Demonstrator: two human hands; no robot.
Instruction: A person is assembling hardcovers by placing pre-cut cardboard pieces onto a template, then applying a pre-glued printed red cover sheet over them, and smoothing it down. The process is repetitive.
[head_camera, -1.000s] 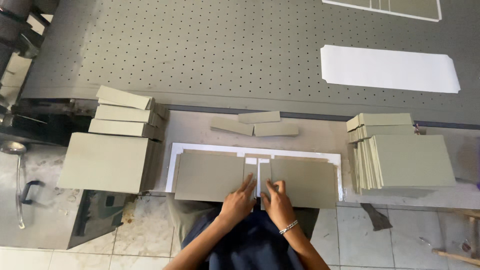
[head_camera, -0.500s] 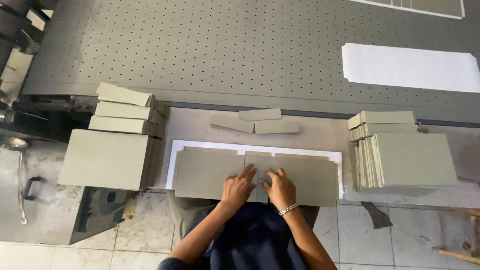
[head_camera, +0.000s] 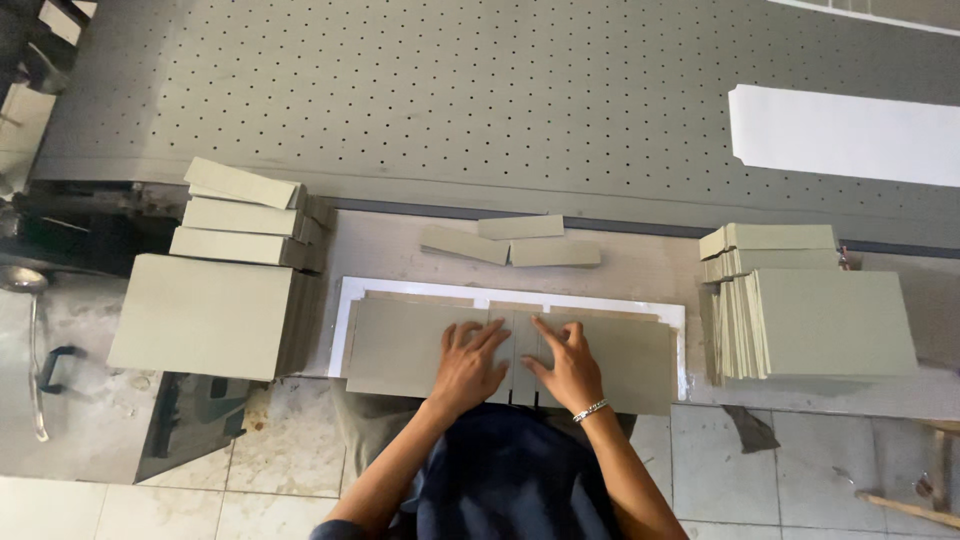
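- Two bare hands lie flat, palms down, on grey-green cardboard panels set on a white rectangular sheet (head_camera: 345, 310); the left hand (head_camera: 468, 362) has its fingers spread wide and grips nothing, pressing the large left grey board panel (head_camera: 395, 345); the right hand (head_camera: 570, 365), a beaded bracelet (head_camera: 590, 409) on its wrist, is likewise open with fingers fanned, pressing the large right grey board panel (head_camera: 635, 360);
- Between the two large panels sits one narrow grey spine strip (head_camera: 519, 345), under the fingertips of both hands; so three boards lie on the white sheet, which shows as a border at its left, far and right edges;
- Beyond the white sheet, three loose narrow grey strips (head_camera: 510, 243) lie touching one another;
- Left of the white sheet stands one stack of large grey boards (head_camera: 205, 315), with three smaller stacks of narrow grey boards (head_camera: 240, 215) behind it;
- Right of the white sheet stands another fanned stack of large grey boards (head_camera: 830, 320), with a pile of narrow grey boards (head_camera: 775, 240) behind it; how many boards are in each stack, I cannot tell;
- Far beyond the white sheet, on the perforated grey table (head_camera: 450, 90), lies one long white paper piece (head_camera: 850, 135).
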